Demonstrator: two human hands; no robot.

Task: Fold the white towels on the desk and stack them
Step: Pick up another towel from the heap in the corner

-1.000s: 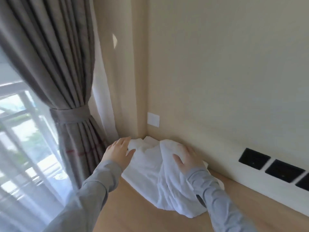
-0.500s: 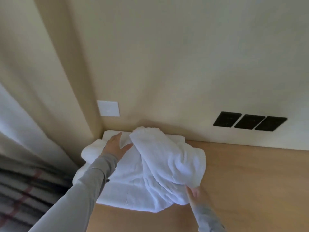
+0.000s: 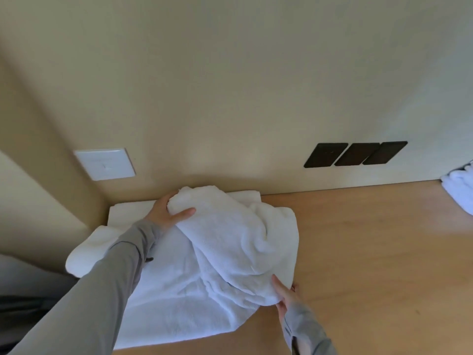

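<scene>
A crumpled white towel [image 3: 230,242] lies bunched in the desk's far left corner, on top of other white towels [image 3: 179,311] spread beneath it. My left hand [image 3: 166,211] grips the crumpled towel's far end, thumb over the cloth. My right hand [image 3: 284,295] holds its near edge, fingers tucked under the fold. A flat folded towel [image 3: 128,210] lies against the wall behind. More white towels [image 3: 458,188] show at the right edge.
The wooden desk [image 3: 371,252] stretches right of the pile. A beige wall stands behind, with a white switch plate [image 3: 105,163] and three black sockets [image 3: 355,153] low on it. The side wall closes off the left corner.
The view has swung right and down, away from the curtain. My right hand slid from the towel's top to its near edge; my left hand closed on its far end.
</scene>
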